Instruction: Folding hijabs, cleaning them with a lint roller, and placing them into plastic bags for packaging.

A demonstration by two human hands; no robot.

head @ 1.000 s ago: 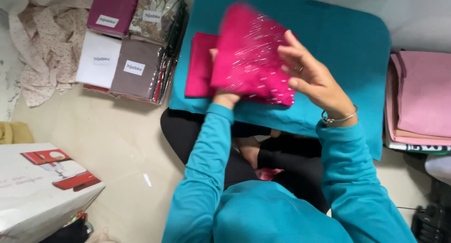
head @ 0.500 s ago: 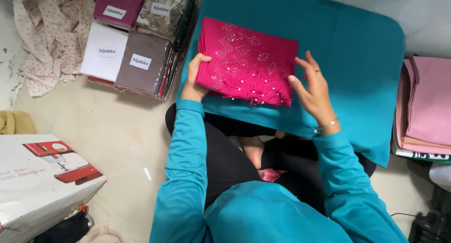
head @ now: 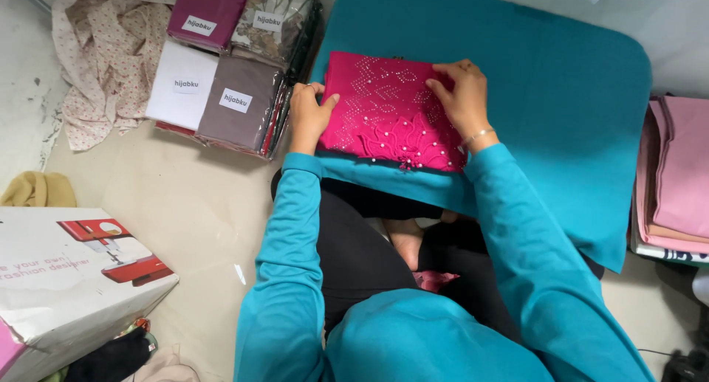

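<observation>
2 hands lay flat on a folded magenta cloth (head: pixel 388 120) w/ bead trim. Left hand (head: pixel 308 115) pressed its left edge, fingers spread, nothing clenched; right hand (head: pixel 461 98) lay palm-down on the upper right corner, also grasping nothing. Cloth sat on a teal pad (head: pixel 561 101) across the person's lap, near the pad's left-front part. Left of the pad, on the floor, 4 packaged fabrics (head: pixel 221 72) in clear wrap, touching each other; beyond them a floral cloth (head: pixel 103 72). Pink folded stack (head: pixel 676 179) at right; white carton (head: pixel 59 279) at lower left.
</observation>
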